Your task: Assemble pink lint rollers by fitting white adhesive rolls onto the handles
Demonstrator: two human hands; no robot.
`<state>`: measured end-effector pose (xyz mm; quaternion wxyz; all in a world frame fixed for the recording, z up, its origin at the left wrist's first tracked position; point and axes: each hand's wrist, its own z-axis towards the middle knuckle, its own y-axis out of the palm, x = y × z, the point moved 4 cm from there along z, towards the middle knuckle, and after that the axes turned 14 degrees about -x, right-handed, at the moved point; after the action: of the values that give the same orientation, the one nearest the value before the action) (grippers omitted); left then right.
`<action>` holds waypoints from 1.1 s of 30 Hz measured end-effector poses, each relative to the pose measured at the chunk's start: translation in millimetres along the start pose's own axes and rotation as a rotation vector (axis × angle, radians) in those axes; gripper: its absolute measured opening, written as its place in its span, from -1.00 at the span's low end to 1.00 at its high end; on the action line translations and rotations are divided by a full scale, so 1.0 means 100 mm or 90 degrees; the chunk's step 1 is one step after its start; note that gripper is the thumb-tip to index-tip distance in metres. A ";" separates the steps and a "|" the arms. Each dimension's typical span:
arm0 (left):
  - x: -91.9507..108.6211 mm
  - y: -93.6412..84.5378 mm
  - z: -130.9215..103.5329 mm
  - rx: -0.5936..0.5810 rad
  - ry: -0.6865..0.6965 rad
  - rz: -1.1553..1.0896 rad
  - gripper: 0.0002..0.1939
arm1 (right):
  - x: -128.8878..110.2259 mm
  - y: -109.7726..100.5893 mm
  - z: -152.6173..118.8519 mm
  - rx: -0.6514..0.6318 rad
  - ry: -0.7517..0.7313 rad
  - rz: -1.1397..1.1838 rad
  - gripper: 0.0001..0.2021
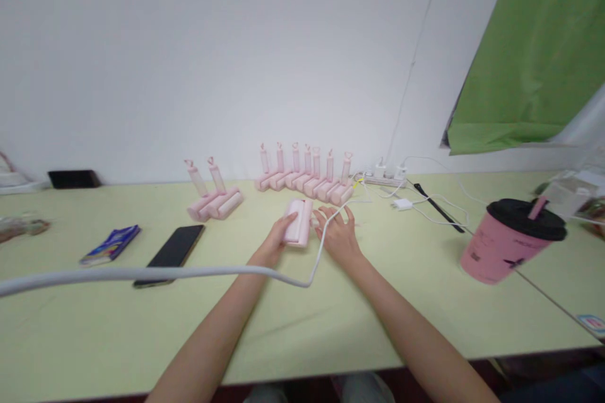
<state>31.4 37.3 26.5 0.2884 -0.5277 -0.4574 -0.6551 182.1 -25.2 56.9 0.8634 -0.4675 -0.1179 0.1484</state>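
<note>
Basically, pink device (293,221) sits centrally above the green table (331,327), pinched in left hand (278,236). Right hand (341,238) has curled fingers at its right edge; can't tell if they pinch anything. Looks like two-handed work at that edge; next move calls for a steady left hold, right fingertips lined up. White cable (212,272) crosses in front; similar pink devices (324,187) stand behind.

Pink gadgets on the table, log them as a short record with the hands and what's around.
Left hand: holds a pink gadget
Right hand: at that gadget's right side; grip unclear
Back row: seven similar gadgets
Left pair: two more
Phone: dark, lying flat, left of the hands
Cup: pink, black lid, far right
</note>
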 end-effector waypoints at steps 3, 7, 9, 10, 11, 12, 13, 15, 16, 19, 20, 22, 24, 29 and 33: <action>0.04 -0.16 0.00 0.042 0.031 -0.104 -0.57 | 0.02 0.05 -0.04 0.070 -0.043 -0.006 -0.61; 0.15 -0.30 -0.01 0.058 0.062 -0.154 -0.64 | 0.06 0.06 -0.07 0.096 -0.020 0.032 -0.56; 0.20 -0.32 -0.02 0.058 0.083 -0.190 -0.65 | 0.08 0.03 -0.08 0.120 0.013 0.086 -0.55; 0.22 -0.31 -0.02 0.056 0.092 -0.207 -0.65 | 0.09 0.02 -0.09 0.141 0.032 0.127 -0.54; 0.24 -0.30 -0.03 0.053 0.099 -0.221 -0.66 | 0.10 0.00 -0.09 0.170 0.057 0.181 -0.52; 0.26 -0.29 -0.03 0.050 0.104 -0.234 -0.66 | 0.12 0.00 -0.09 0.203 0.087 0.250 -0.47; 0.27 -0.27 -0.04 0.046 0.106 -0.246 -0.65 | 0.14 0.00 -0.09 0.234 0.114 0.334 -0.41; 0.27 -0.22 -0.06 0.034 0.095 -0.262 -0.64 | 0.17 0.04 -0.05 0.262 0.141 0.550 -0.29; 0.26 -0.19 -0.07 0.030 0.084 -0.262 -0.63 | 0.17 0.08 0.00 0.249 0.137 0.672 -0.27; 0.17 -0.06 -0.08 0.018 0.022 -0.221 -0.60 | 0.15 0.22 0.12 0.151 0.087 0.966 -0.41; 0.12 -0.01 -0.08 0.007 -0.006 -0.202 -0.58 | 0.15 0.25 0.15 0.119 0.085 1.021 -0.48; 0.02 0.09 -0.07 -0.024 -0.057 -0.177 -0.55 | 0.18 0.32 0.16 0.074 0.107 1.078 -0.59; -0.06 0.14 -0.06 -0.045 -0.086 -0.167 -0.54 | 0.21 0.38 0.14 0.054 0.142 1.108 -0.62; -0.14 0.14 -0.05 -0.046 -0.103 -0.142 -0.52 | 0.24 0.46 0.10 0.052 0.205 1.148 -0.62; -0.12 0.12 -0.05 -0.029 -0.060 -0.080 -0.48 | 0.23 0.42 0.11 0.070 0.228 1.183 -0.63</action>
<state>42.6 26.9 18.6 0.2129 -0.5349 -0.4879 -0.6562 193.7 13.2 28.6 0.4257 -0.3489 0.4431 0.7076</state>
